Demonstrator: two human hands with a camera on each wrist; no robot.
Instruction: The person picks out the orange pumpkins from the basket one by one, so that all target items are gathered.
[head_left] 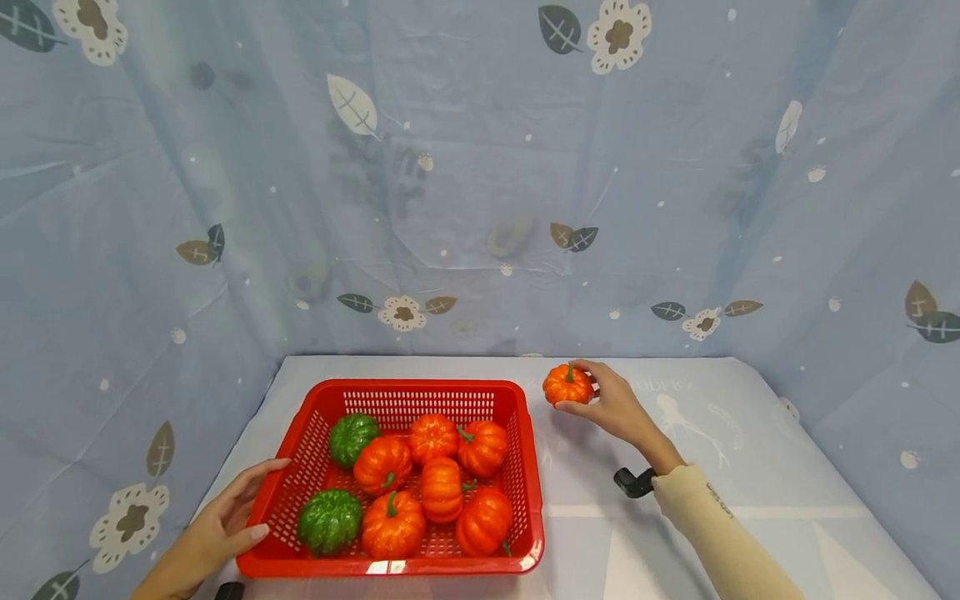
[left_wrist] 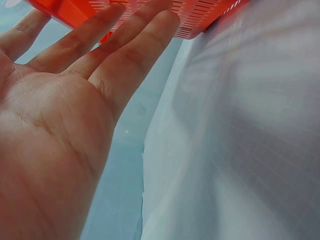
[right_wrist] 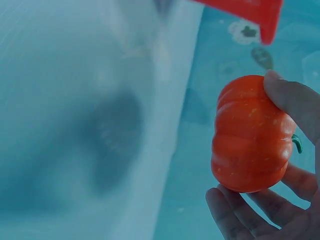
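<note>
My right hand [head_left: 611,404] holds a small orange pumpkin [head_left: 566,386] with a green stem, to the right of the basket. The right wrist view shows thumb and fingers on opposite sides of this pumpkin [right_wrist: 252,135], raised over the table, with a blurred shadow below. My left hand [head_left: 225,521] lies along the left side of a red plastic basket [head_left: 528,492], fingertips at its rim. Seen from the left wrist, the fingers are nearly straight against the slotted basket wall [left_wrist: 195,17]. In the basket lie several orange pumpkins [head_left: 393,525] and two green ones, one a green pumpkin [head_left: 330,521] at the front left.
The basket stands on a table with a pale cloth [head_left: 585,542]. A blue curtain [head_left: 480,183] with leaves and flowers hangs behind and at both sides. A black strap piece [head_left: 633,482] sticks out by the right wrist.
</note>
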